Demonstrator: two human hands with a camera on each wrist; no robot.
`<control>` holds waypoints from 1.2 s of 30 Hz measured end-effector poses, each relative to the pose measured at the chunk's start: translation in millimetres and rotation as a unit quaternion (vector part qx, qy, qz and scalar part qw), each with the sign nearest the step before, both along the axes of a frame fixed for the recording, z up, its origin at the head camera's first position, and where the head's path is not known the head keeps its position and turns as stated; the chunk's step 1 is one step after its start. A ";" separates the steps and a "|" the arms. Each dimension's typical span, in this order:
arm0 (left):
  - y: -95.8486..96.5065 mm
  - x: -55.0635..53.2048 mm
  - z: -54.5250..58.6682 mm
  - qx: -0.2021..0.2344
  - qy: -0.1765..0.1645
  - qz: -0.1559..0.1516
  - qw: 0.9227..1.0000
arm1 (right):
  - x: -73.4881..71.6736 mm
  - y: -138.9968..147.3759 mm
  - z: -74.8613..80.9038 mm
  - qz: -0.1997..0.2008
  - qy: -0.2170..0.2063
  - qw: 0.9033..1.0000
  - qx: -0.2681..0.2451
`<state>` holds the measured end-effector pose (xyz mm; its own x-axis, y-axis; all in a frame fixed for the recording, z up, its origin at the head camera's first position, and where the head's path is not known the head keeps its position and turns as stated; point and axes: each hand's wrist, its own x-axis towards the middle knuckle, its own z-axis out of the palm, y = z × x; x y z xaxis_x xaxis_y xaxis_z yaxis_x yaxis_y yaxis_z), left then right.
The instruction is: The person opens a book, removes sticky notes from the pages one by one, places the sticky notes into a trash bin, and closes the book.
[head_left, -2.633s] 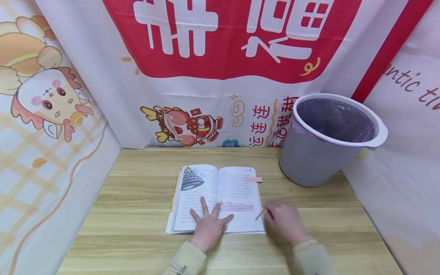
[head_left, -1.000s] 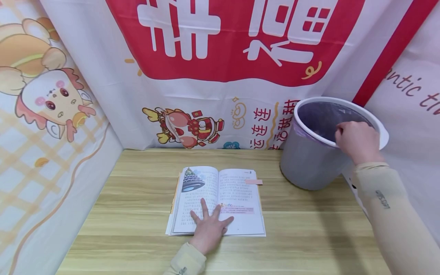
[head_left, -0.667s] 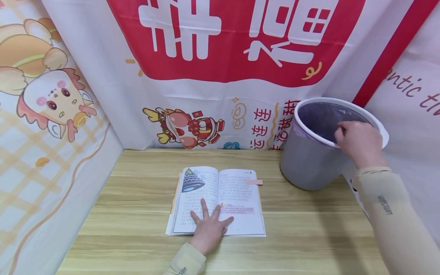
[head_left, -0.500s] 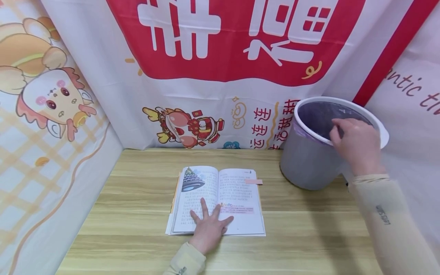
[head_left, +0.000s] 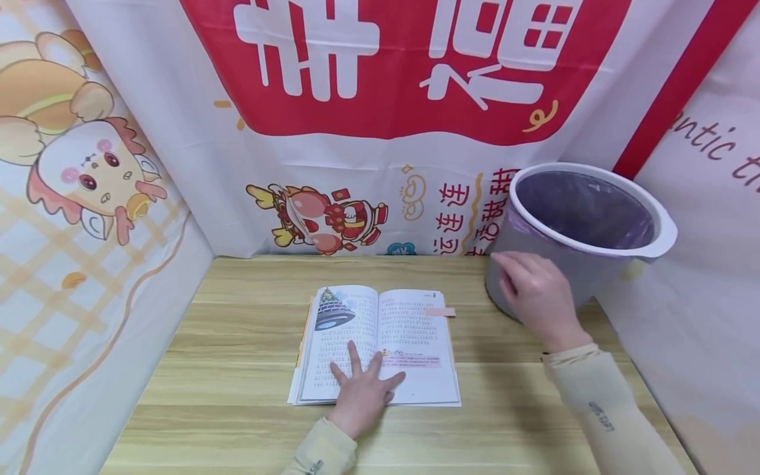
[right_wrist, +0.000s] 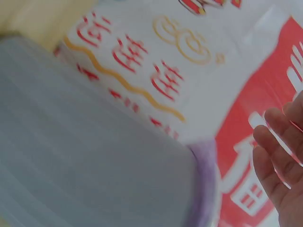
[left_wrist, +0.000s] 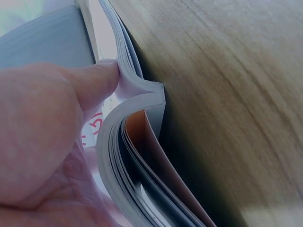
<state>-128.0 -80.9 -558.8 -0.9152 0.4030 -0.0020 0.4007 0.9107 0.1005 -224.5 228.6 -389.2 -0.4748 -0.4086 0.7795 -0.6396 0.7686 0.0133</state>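
Note:
An open book point(head_left: 410, 330) lies on the wooden table, with text on both pages. My left hand point(head_left: 361, 396) rests on its lower middle, fingers spread over the pages. In the left wrist view the left thumb point(left_wrist: 97, 82) presses near the spine, and the book's page edges point(left_wrist: 142, 98) curve beneath. My right hand point(head_left: 537, 300) is in the air in front of the grey bin point(head_left: 596, 272), fingers loosely bent. The right wrist view shows these fingers point(right_wrist: 274, 151) holding nothing, beside the bin's grey wall point(right_wrist: 94, 146).
A purple liner point(head_left: 635, 231) hangs inside the bin, at the table's back right. A pink strip point(head_left: 440, 312) sticks out past the book's right edge. Printed cloth point(head_left: 386, 152) hangs behind the wooden table point(head_left: 237, 343) and along both sides.
My right hand first pinched a thin brownish strip beside the book, then was over the bin; now it has come back left and down without the strip. The left hand has stayed on the book.

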 end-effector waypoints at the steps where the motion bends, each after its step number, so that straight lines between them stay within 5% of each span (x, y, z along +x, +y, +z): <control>1: 0.2 0.1 0.9 -0.001 0.000 0.001 1.000 | -1.5 -2.3 -7.7 0.005 -0.010 1.000 0.004; 11: 0.8 0.2 2.8 -0.003 -0.005 0.001 1.000 | -17.7 -23.9 -78.2 0.014 -0.100 0.994 0.039; 19: 1.0 -0.1 2.6 -0.006 -0.007 0.001 1.000 | -24.9 -30.8 -124.4 -0.023 -0.208 0.976 0.056; 28: -0.3 -3.0 -2.0 -0.013 -0.002 0.000 1.000 | -33.5 -40.5 -157.7 -0.058 -0.286 0.949 0.120; 36: -0.6 -2.9 -2.0 -0.014 -0.002 0.001 1.000 | -44.7 -48.5 -174.4 -0.080 -0.296 0.937 0.167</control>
<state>-130.8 -81.4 -560.7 -0.9157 0.4016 -0.0171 0.3993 0.9137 0.0761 -269.1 180.1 -563.6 -0.8599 -0.4689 0.2017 -0.4874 0.8717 -0.0513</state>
